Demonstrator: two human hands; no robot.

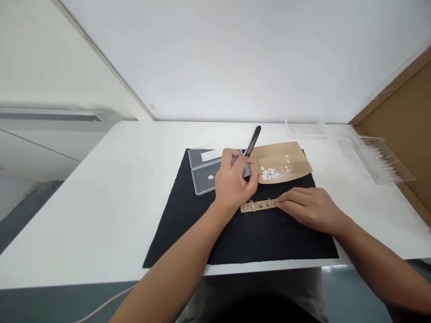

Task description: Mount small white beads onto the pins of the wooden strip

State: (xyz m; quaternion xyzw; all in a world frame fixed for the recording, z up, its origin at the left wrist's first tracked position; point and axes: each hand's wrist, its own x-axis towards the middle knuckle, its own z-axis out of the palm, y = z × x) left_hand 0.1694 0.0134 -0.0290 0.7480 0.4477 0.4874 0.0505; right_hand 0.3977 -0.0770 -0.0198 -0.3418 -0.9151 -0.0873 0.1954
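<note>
My left hand [236, 178] is bent over the right part of an open clear plastic case [202, 179], its fingers curled together; what they hold, if anything, is hidden. A black-handled tool [253, 140] sticks up behind those fingers. My right hand [308, 206] pinches the right end of a narrow tan strip [257, 206], which carries a row of several small metallic pieces and some clear bits. Behind the strip lies a brown paper sheet [281, 154] with a heap of small white flakes [270, 174].
A black mat [188, 233] lies under the work on the white table [84, 202]. At the right are a clear rack of thin pieces [375, 159] and a cardboard panel [404, 121]. A clear tray [305, 129] sits near the back wall.
</note>
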